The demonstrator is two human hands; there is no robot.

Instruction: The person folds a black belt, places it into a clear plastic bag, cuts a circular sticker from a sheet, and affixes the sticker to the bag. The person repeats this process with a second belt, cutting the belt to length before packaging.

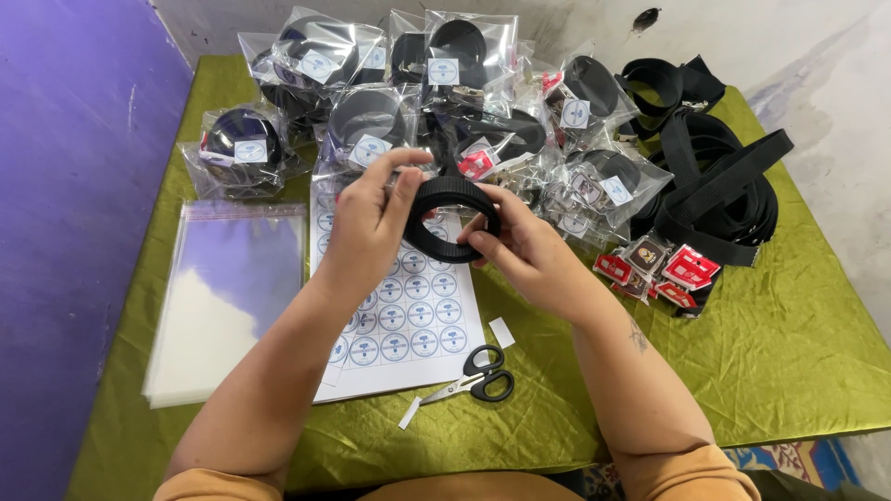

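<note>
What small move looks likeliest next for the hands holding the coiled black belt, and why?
Probably finishing the roll, then reaching for a clear bag. Both hands, left and right, grip the coiled black belt above the sticker sheet. Empty clear bags lie stacked to the left, and the bagged belts behind each carry a round sticker.

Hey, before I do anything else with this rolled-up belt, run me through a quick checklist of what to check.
1. Rolled black belt gripped by both the left hand and right hand: ok.
2. Coil tight, no loose end showing: ok from this side; far side cannot tell.
3. Stack of clear bags within reach at left: ok.
4. Sticker sheet lying flat under the hands: ok.
5. Scissors closed, clear of the hands: ok.
6. Belt buckle secured: cannot tell, hidden.
</note>
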